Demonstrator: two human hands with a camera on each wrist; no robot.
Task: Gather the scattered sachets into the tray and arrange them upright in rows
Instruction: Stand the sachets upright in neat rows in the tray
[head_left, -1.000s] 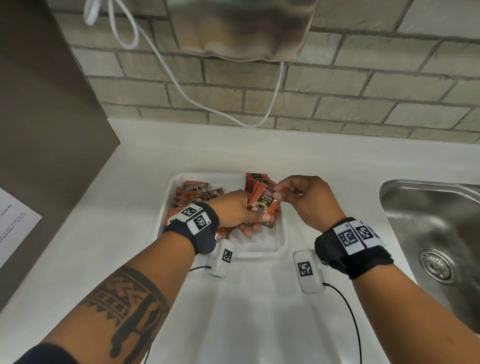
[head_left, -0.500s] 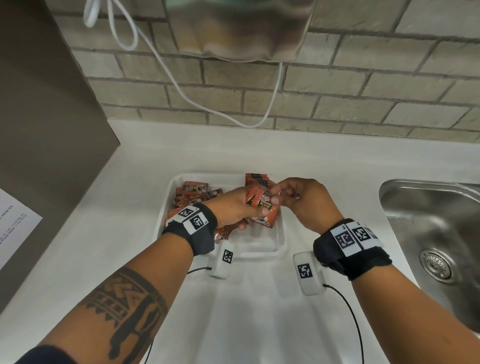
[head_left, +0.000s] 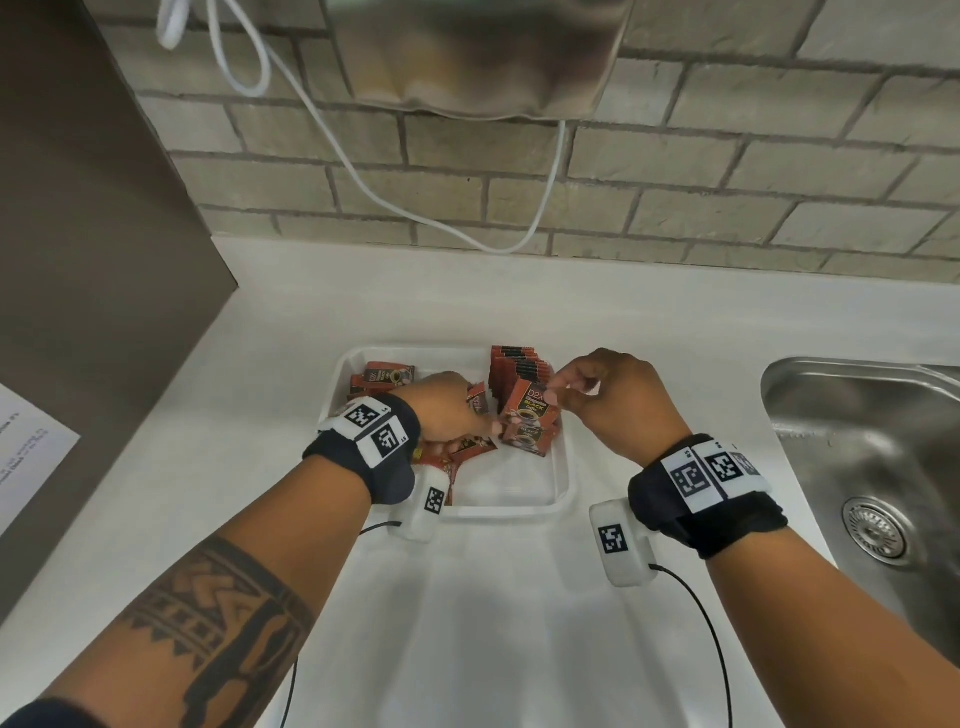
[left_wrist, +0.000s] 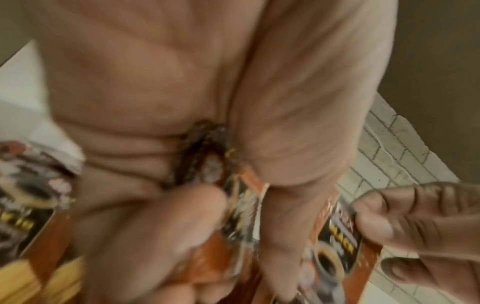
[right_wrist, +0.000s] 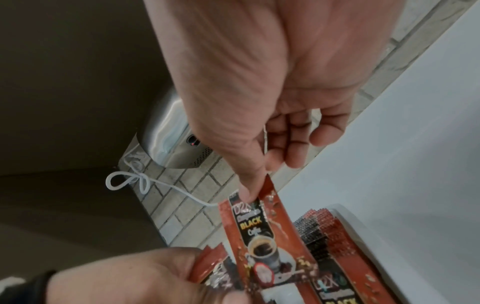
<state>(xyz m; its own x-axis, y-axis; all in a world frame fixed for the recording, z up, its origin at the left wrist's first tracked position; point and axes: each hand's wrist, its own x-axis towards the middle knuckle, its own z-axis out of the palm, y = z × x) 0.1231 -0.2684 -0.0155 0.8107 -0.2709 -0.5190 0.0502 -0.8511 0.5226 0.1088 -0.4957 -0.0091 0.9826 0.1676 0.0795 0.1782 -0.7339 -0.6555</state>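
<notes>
A clear plastic tray (head_left: 565, 483) sits on the white counter. Red-brown coffee sachets lie loose at its left side (head_left: 382, 375), and a row of upright sachets (head_left: 519, 370) stands at the back right. My left hand (head_left: 457, 410) reaches into the tray and grips a bunch of sachets (left_wrist: 239, 207). My right hand (head_left: 597, 395) pinches the top corner of one sachet (head_left: 530, 408) (right_wrist: 262, 232) between thumb and finger, holding it upright against the front of the row. Another sachet (head_left: 530, 439) lies just in front of it.
A steel sink (head_left: 862, 457) lies to the right of the tray. Behind is a brick wall with a steel dryer (head_left: 478, 57) and a hanging white cord (head_left: 363, 176). A brown cabinet side (head_left: 88, 270) with a paper sheet (head_left: 26, 452) bounds the left.
My right hand has drawn one sachet out of the bunch in my left hand and stood it up at the front of the row. My left hand has sunk slightly into the tray.
</notes>
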